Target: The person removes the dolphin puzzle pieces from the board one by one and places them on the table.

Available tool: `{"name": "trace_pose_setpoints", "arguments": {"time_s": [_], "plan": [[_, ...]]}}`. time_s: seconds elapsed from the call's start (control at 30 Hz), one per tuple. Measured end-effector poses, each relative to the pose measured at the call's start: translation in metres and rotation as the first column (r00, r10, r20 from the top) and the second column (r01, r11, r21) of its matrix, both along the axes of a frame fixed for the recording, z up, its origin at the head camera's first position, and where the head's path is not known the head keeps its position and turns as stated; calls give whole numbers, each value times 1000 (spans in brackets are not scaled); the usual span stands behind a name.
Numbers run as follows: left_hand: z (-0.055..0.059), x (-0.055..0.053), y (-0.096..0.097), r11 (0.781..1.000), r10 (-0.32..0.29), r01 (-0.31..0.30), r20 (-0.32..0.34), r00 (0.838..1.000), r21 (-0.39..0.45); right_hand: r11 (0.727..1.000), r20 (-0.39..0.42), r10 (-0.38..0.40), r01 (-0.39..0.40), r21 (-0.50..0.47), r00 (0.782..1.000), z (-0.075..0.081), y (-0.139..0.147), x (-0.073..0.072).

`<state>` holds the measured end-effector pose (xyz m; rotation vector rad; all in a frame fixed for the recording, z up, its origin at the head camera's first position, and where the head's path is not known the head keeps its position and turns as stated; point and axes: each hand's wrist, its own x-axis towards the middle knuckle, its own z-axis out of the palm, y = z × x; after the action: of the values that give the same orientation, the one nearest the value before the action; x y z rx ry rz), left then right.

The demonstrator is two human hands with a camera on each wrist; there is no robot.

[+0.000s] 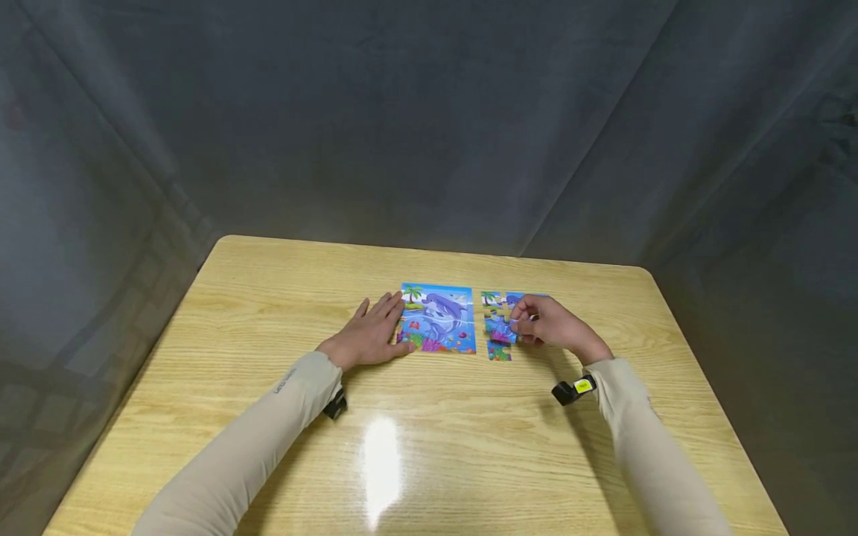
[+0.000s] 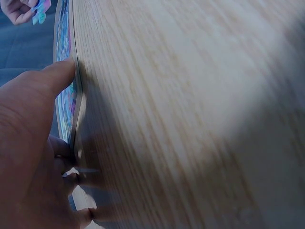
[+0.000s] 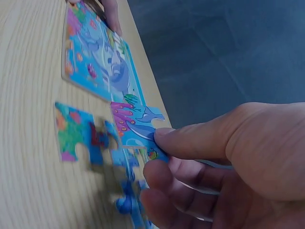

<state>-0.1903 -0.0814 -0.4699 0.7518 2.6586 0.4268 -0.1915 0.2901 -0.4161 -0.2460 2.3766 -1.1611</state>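
Observation:
A square dolphin picture board lies on the wooden table. Along its left side rests my left hand, fingers stretched out, with the thumb at the lower left corner. To the right of the board, my right hand pinches a puzzle piece between thumb and fingers. That piece shows purple coral and part of a dolphin, and is held above other pieces. Just below it lies a green corner puzzle piece. More puzzle pieces lie behind, partly hidden by my right hand.
The light wooden table has rounded far corners, and a bright glare spot shows near its front. Dark grey curtains hang behind and at both sides. Each wrist carries a small black camera.

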Motion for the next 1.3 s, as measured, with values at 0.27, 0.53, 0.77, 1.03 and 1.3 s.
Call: {"name": "trace_pose_setpoints", "arguments": {"time_s": [0.27, 0.53, 0.77, 1.03, 1.3], "plan": [[-1, 2, 0, 1000, 3, -3, 2, 1000, 1, 1000, 9, 4, -4, -9, 1000, -7, 19, 7], [-2, 2, 0, 1000, 7, -7, -2, 1000, 3, 1000, 27, 2, -1, -13, 1000, -12, 36, 14], [-3, 0, -1, 1000, 3, -3, -6, 1000, -9, 1000, 24, 10, -10, -10, 1000, -16, 46, 17], [-3, 0, -1, 1000, 6, -6, -2, 1000, -3, 1000, 22, 17, -17, -11, 1000, -24, 46, 17], [-2, -1, 1, 1000, 2, -2, 1, 1000, 0, 1000, 10, -7, 7, 27, 1000, -25, 42, 17]]}}
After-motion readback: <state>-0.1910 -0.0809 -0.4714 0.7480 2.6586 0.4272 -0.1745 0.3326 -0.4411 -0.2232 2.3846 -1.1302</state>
